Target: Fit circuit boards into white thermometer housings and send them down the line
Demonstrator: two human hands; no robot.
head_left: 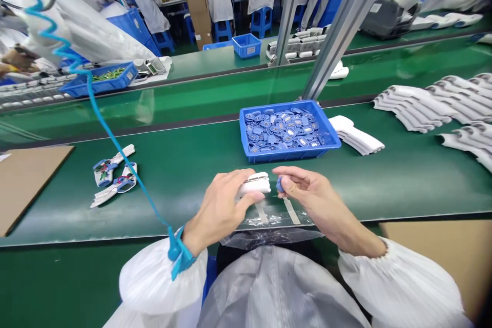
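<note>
Left hand [222,203], knuckles up, around a white casing [257,185]; right hand [315,195] (blue piece [279,184] in a pinch) just beside.

Left hand [225,200] and right hand [307,189] close together, near edge of the tabletop [177,164] below

Both forearms reach forward and slant inward from that edge, the left forearm [159,271] and right forearm [403,282] sleeved up to the wrists. The left wrist [196,233] is straight; the hand is back-up, fingers arched on the far side, thumb stretched out on the near side, gripping. The right wrist [363,241] angles leftward, thumb bent in a pinch, index finger extended. The two hands face each other without touching.
</note>
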